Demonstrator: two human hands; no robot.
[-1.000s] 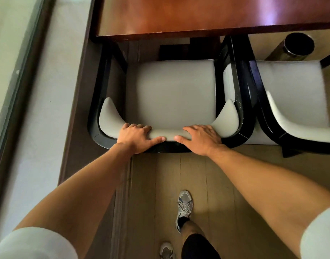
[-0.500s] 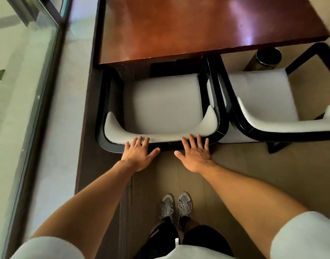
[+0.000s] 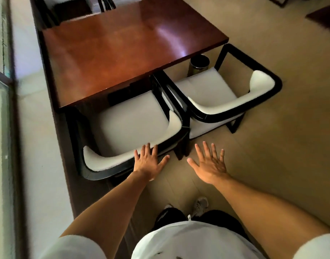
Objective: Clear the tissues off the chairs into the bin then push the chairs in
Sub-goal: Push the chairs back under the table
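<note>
Left hand (image 3: 148,161) is flat and spread, fingers straight, holding nothing; its fingertips overlap the top edge of the near armchair's backrest at lower centre, but I can't tell if they touch it or hover just above. Right hand (image 3: 210,163) is also splayed and empty, over bare floor (image 3: 272,165) just right of that chair, clear of both chairs.

Near armchair (image 3: 130,120), black frame and white cushions, sits centre-left with the front of its seat under the edge of the wooden table (image 3: 123,51). Second armchair (image 3: 216,94), same type, is right of centre, touching or just beside the first, angled a bit, with most of its seat out from the table. Dark cylindrical bin (image 3: 198,67) stands beyond it, by the table's right corner, partly hidden. No tissues visible on either seat; I can't see into the bin.

My read: clearing looks done, I'm in the chair-pushing step, and the near chair looks about in. Next move as I judge it: shift both hands right onto the curved back of the second armchair, square it to the table and push straight in. Watch the bin near its front corner and the shared edge with the near chair, since either could snag.
</note>
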